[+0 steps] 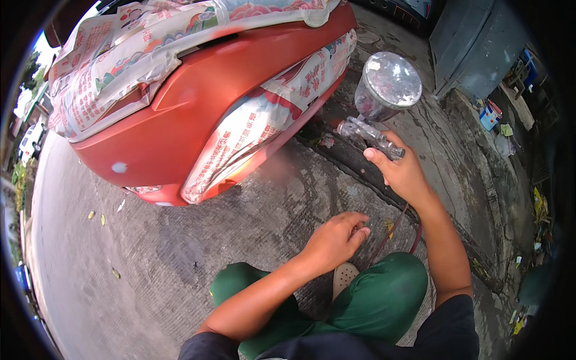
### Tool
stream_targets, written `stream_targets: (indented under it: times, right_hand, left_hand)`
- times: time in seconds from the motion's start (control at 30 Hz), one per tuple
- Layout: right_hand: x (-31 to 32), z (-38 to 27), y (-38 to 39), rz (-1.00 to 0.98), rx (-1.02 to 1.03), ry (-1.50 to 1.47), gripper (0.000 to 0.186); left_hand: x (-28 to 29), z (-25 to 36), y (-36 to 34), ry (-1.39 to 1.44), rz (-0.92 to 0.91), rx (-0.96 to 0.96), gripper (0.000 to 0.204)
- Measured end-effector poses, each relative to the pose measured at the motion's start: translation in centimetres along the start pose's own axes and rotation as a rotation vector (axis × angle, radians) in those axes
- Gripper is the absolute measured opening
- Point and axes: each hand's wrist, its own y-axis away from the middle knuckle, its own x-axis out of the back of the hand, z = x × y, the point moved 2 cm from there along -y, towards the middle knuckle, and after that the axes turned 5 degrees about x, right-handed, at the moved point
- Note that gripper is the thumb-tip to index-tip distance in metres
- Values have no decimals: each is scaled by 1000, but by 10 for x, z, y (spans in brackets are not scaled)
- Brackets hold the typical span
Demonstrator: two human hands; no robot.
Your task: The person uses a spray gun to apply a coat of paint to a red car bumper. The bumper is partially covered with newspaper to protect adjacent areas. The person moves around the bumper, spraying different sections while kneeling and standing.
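In my right hand (403, 170) is a metal paint spray gun (371, 137), gripped with the fingers wrapped round it and the thumb along its back. A paint-spattered silver cup (389, 87) sits on top of the gun, whose front points left toward a red car bumper (171, 120). Printed paper (237, 141) masks the bumper's lower opening, and more printed sheets (144, 45) cover its upper side. A pale spot (119, 167) shows on the red surface. My left hand (337, 241) hovers above the ground near my knees, loosely curled and open, with nothing visible in it.
A reddish hose (390, 235) runs over the rough concrete (180, 252) beside my right knee. Grey metal doors (480, 45) stand at the upper right. Near them are a small blue-and-white tub (489, 117) and scattered litter along a raised edge. A white car (31, 141) appears far left.
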Motion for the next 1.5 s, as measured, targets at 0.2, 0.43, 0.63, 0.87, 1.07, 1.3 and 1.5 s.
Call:
stream_targets:
  times: [0.2,0.43,0.63,0.87,1.07,1.3,1.5]
  right_hand:
    - [-35,117,-15,54,-214,-248,40]
    - [-100,194,-46,122,-326,-479,43]
    - [-111,236,-88,201,-263,-481,47]
    - [-102,289,-147,293,-219,-377,58]
    - [-76,313,-198,455,-188,-305,59]
    - [-36,300,-209,528,-246,-426,52]
    - [-47,298,-179,383,-250,-442,50]
  left_hand:
    - [-79,55,35,1,-127,-510,38]
    - [-94,43,33,-144,37,-349,49]
    - [-86,31,28,-280,143,-304,49]
    - [-86,31,13,-303,131,-285,45]
    - [-91,32,5,-297,128,-286,43]
    - [-95,34,0,-305,109,-274,43]
    - [-102,19,16,-341,84,-309,41]
